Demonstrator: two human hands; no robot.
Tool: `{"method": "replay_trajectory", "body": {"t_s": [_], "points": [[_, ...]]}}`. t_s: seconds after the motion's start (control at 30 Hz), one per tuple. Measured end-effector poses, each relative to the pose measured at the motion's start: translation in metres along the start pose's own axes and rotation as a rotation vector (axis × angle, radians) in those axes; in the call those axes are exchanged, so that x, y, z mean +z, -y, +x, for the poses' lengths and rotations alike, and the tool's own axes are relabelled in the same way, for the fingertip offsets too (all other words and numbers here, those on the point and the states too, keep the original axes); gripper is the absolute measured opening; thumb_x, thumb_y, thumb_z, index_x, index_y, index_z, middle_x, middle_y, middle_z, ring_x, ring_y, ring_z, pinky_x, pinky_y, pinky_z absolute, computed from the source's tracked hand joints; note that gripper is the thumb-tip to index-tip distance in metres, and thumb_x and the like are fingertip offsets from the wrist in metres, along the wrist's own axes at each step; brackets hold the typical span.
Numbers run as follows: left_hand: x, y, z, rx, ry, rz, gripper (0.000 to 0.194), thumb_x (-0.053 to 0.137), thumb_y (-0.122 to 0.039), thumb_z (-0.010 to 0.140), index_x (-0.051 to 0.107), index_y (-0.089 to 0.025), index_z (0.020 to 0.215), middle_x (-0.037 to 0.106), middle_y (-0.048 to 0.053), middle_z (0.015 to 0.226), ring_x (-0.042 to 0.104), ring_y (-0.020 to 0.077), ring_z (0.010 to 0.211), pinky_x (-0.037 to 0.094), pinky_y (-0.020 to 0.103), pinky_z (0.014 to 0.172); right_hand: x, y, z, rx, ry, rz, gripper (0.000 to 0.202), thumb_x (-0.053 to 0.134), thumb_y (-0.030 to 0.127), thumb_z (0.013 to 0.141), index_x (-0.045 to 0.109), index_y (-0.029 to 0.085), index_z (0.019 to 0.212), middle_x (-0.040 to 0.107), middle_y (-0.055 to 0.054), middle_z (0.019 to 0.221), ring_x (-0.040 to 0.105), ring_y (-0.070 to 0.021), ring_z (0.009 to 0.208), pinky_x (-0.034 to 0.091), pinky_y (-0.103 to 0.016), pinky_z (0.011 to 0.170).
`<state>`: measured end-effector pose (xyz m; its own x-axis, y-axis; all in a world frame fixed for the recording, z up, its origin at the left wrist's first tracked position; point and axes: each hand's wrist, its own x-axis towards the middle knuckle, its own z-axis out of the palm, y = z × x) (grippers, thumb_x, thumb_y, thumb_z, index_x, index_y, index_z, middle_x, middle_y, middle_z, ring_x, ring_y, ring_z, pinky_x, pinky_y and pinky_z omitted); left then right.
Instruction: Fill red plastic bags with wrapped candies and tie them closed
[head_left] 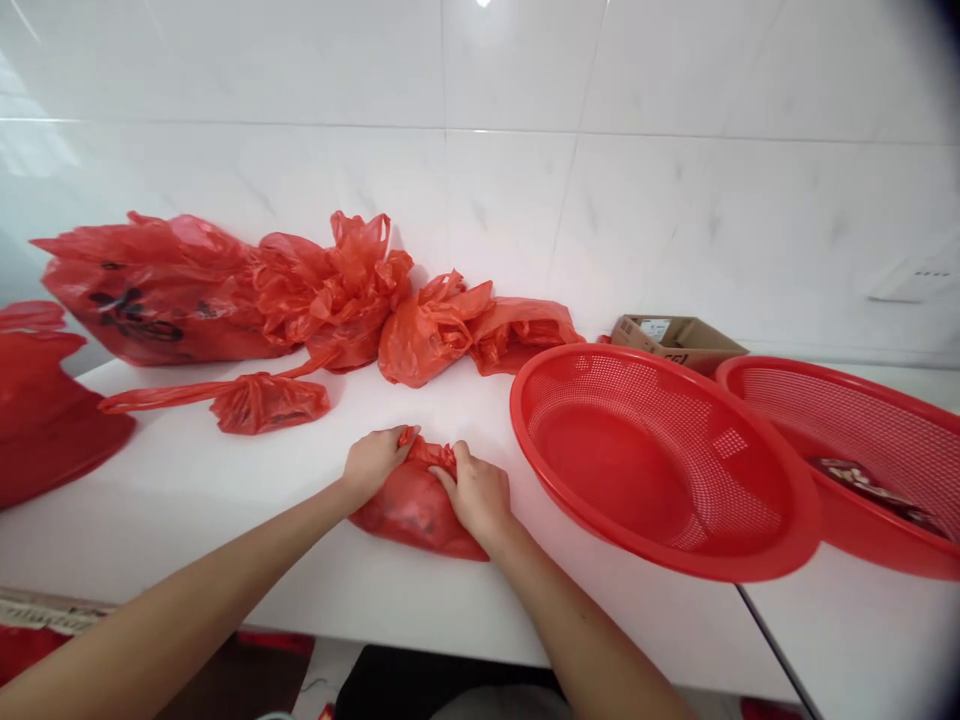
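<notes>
A red plastic bag (420, 505) lies on the white table (300, 570) in front of me, bulging with contents that I cannot make out through the film. My left hand (377, 462) pinches the gathered top of the bag at its left side. On the right side of the same top, my right hand (480, 492) is closed round the bunched plastic. A short stretch of twisted film runs between the two hands. Left of them lies a small knotted red bag (270, 402) with a long tail.
Several filled red plastic bags (330, 290) line the tiled wall. Another red bag (52, 410) sits at the far left. At right stand a red plastic basket (615, 470) and a second basket (847, 400) holding a dark packet (877, 490). Behind them is an open cardboard box (690, 350).
</notes>
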<state>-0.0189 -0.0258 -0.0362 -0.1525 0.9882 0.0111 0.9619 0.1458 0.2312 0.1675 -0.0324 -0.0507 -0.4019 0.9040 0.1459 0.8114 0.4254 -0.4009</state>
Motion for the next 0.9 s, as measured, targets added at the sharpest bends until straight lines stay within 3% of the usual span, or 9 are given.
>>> {"method": "replay_trajectory", "body": {"t_s": [0.2, 0.37, 0.57, 0.77, 0.9], "points": [[-0.004, 0.007, 0.004, 0.047, 0.032, 0.122, 0.042, 0.035, -0.043, 0.100, 0.068, -0.019, 0.091, 0.073, 0.010, 0.093, 0.068, 0.0249, 0.087, 0.047, 0.038, 0.082, -0.008, -0.003, -0.010, -0.020, -0.026, -0.027, 0.034, 0.035, 0.046, 0.102, 0.056, 0.020, 0.099, 0.070, -0.007, 0.081, 0.066, -0.0216, 0.072, 0.035, -0.028, 0.059], [-0.011, 0.027, 0.012, -0.041, 0.065, 0.160, 0.033, 0.054, -0.042, 0.096, 0.064, -0.014, 0.110, 0.068, 0.008, 0.109, 0.065, 0.0209, 0.098, 0.051, 0.044, 0.090, -0.019, -0.009, -0.046, -0.131, -0.065, -0.015, 0.035, 0.031, 0.030, 0.104, 0.058, 0.019, 0.082, 0.068, -0.007, 0.083, 0.059, -0.0215, 0.083, 0.036, -0.030, 0.066], [-0.019, 0.037, 0.028, -0.098, 0.074, 0.160, 0.033, 0.059, -0.036, 0.094, 0.061, -0.015, 0.120, 0.063, 0.010, 0.121, 0.063, 0.0233, 0.105, 0.053, 0.046, 0.090, -0.006, -0.023, -0.086, -0.332, -0.287, 0.107, 0.031, 0.039, 0.019, 0.100, 0.052, 0.019, 0.072, 0.060, -0.004, 0.074, 0.052, -0.0181, 0.072, 0.036, -0.030, 0.064], [-0.035, 0.034, 0.027, -0.142, 0.011, 0.100, 0.033, 0.056, -0.041, 0.095, 0.063, -0.015, 0.113, 0.066, 0.009, 0.111, 0.065, 0.0212, 0.098, 0.053, 0.044, 0.088, -0.009, -0.022, -0.096, -0.375, -0.306, 0.164, 0.033, 0.038, 0.020, 0.100, 0.047, 0.020, 0.069, 0.057, -0.002, 0.069, 0.051, -0.0163, 0.066, 0.035, -0.028, 0.061], [-0.068, 0.041, 0.018, -0.143, -0.025, 0.011, 0.032, 0.053, -0.044, 0.093, 0.068, -0.016, 0.091, 0.071, 0.006, 0.084, 0.068, 0.0222, 0.081, 0.053, 0.035, 0.072, -0.012, -0.031, -0.098, -0.277, -0.266, 0.265, 0.037, 0.035, 0.028, 0.102, 0.043, 0.021, 0.066, 0.053, -0.001, 0.064, 0.051, -0.0152, 0.060, 0.036, -0.026, 0.057]]}}
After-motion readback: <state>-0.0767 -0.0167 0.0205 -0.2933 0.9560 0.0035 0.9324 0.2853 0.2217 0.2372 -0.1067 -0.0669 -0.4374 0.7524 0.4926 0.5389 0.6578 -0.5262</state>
